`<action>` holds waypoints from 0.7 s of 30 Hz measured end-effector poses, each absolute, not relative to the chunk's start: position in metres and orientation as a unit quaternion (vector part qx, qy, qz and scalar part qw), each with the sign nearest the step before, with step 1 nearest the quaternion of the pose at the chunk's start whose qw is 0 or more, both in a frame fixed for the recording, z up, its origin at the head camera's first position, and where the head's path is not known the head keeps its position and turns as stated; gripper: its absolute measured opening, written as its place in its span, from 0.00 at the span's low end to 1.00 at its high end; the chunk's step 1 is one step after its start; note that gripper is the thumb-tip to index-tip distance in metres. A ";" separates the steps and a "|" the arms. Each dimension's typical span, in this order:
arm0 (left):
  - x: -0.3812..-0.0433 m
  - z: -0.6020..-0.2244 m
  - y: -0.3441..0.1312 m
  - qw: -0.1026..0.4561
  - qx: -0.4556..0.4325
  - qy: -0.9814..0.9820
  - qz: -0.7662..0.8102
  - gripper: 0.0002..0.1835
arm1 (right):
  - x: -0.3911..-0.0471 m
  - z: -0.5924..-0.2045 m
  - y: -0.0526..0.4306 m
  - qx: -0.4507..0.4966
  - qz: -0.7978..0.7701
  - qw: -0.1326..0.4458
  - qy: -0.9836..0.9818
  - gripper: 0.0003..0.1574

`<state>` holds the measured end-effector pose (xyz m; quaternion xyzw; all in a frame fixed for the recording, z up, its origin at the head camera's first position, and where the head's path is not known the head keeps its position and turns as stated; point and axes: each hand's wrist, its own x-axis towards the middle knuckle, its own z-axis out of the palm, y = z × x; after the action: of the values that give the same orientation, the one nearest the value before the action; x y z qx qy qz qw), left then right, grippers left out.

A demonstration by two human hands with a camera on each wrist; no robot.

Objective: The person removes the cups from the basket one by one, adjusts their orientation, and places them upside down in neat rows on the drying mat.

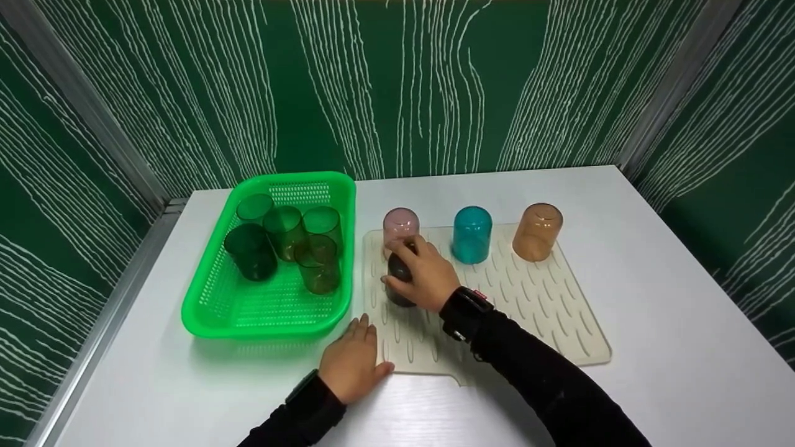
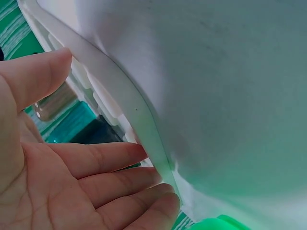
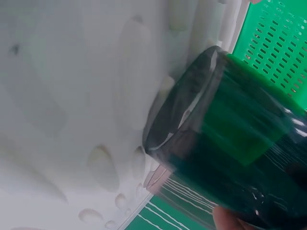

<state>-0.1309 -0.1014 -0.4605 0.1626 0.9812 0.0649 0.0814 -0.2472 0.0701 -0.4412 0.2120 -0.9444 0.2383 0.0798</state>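
Observation:
My right hand (image 1: pixel 428 276) grips a dark grey drinking glass (image 3: pixel 240 143), mouth down, over the left part of a cream drying mat (image 1: pixel 515 298). In the right wrist view the glass rim lies close to the ridged mat; whether it touches all round I cannot tell. My left hand (image 1: pixel 354 366) rests at the mat's near left corner, fingers extended, holding nothing. Along the mat's far side stand an upturned pink glass (image 1: pixel 400 220), a blue glass (image 1: pixel 472 236) and an amber glass (image 1: pixel 538 233). My right fingers partly hide the pink one.
A green plastic basket (image 1: pixel 214 298) sits left of the mat, with several glasses (image 1: pixel 254 251) upright or leaning inside. Both stand on a white table (image 1: pixel 671 279). A green wall (image 1: pixel 410 93) with white wavy lines rises behind the table.

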 end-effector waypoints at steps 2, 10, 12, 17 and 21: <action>-0.131 -0.460 -0.102 0.078 0.164 0.981 0.066 0.40 | -0.247 -0.440 0.070 0.211 0.240 0.080 -0.944 0.38; -0.131 -0.462 -0.102 0.066 0.167 0.980 0.083 0.40 | -0.244 -0.430 0.070 0.217 0.231 0.102 -0.943 0.41; -0.130 -0.460 -0.102 0.068 0.166 0.980 0.090 0.40 | -0.242 -0.426 0.069 0.223 0.233 0.115 -0.939 0.40; -0.125 -0.438 -0.104 0.079 0.182 0.973 0.114 0.38 | -0.234 -0.414 0.064 0.253 0.254 0.153 -0.921 0.37; -0.120 -0.405 -0.110 0.092 0.203 0.961 0.163 0.33 | -0.227 -0.408 0.058 0.281 0.259 0.183 -0.906 0.34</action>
<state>-0.1199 -0.1101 -0.4047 0.2034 0.9611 0.1627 0.0920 -0.2273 0.0576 -0.4077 0.2807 -0.9059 0.2592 0.1828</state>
